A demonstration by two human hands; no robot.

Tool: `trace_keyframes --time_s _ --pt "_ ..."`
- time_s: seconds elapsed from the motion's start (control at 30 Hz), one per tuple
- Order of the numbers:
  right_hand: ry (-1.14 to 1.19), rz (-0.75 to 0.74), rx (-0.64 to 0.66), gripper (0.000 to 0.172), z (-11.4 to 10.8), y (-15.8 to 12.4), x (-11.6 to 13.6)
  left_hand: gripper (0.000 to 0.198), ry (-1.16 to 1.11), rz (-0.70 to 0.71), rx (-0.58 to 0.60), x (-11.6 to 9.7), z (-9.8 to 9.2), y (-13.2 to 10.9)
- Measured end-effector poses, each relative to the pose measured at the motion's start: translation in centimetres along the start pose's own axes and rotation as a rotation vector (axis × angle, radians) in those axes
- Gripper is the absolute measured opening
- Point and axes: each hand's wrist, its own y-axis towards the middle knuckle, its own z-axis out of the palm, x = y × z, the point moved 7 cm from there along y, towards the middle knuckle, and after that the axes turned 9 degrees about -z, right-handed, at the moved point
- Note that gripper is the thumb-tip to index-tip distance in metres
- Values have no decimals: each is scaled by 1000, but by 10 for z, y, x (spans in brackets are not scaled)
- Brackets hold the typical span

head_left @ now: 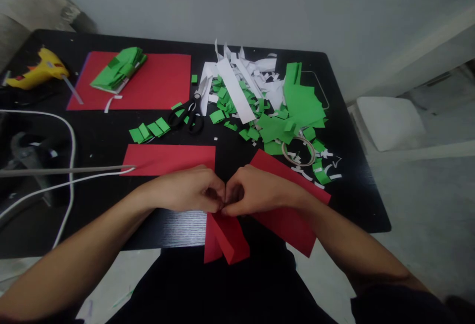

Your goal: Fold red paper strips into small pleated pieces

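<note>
Red paper, folded, held in two hands at table edge

Folded paper (230,237), red: one piece, located at the near edge of the black table (356,205), above the lap. Its upper end is pinched by both hands; its lower end is splayed toward the body. The pinched edge itself is largely hidden by the fingers.

Left hand (191,190): thumb and fingers closed on the paper, knuckles nearly touched by the other hand.

Right hand (256,191): likewise clamped on the paper, fingertips met with the left.

Red strip (166,158): laid flat beyond the left hand.

Red sheet (287,227): laid aslant, partly covered by the right forearm.

Red backing (163,79): placed at the far left, with a green bundle (120,69) set on it.

Glue gun (40,69), yellow: laid on its side, left of the backing.

Scissors (196,109), black-handled: blades pointed away, rested near green scraps (222,99) and white strips (235,89), heaped together.

Tape roll (313,155): laid flat, surrounded by cuttings.

Cord (72,146), white: looped at left.
</note>
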Motion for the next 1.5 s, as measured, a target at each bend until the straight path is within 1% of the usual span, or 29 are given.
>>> trace_keyframes --time_s 0.1,0.17,0.23,0.3,0.4,0.43,0.57,0.67,0.73,0.83,0.93,1.1,1.2,1.37,1.5 --pt "92 49 -24 15 -2 -2 -4 14 -34 1 -38 2 -4 0" --pt "191 66 -76 16 -7 -3 -7 13 -58 13 -100 4 -11 -1" --pt "284 26 -180 15 -17 -3 -8 15 -96 10 -189 6 -21 -4" --pt "376 -51 -296 14 -29 -4 -8 16 -148 0 -277 9 -31 -7" --pt "573 -113 -383 16 -35 -6 -12 18 -209 23 -384 9 -41 -12" --pt "604 -121 -406 18 -36 -6 -13 18 -223 37 -409 8 -43 -14" --pt "617 -182 -445 20 -35 -7 -17 19 -267 67 -473 8 -46 -16" --pt "640 -252 -459 27 -33 -5 -17 21 -288 77 -539 9 -50 -18" --pt "629 -275 -510 29 -34 -5 -17 24 -296 76 -574 9 -51 -19" --pt "573 -265 -598 29 -37 -5 -20 26 -304 84 -587 7 -51 -19" --pt "546 -253 -634 28 -38 -5 -21 22 -325 110 -574 4 -50 -19" --pt "520 -233 -653 23 -40 -7 -21 15 -405 141 -514 2 -47 -17" --pt "513 -241 -644 21 -41 -8 -20 14 -416 148 -493 3 -45 -15" --pt "519 -279 -652 18 -41 -8 -18 14 -391 161 -491 1 -42 -17" --pt "494 -250 -658 23 -41 -8 -19 13 -363 170 -506 -3 -41 -19"
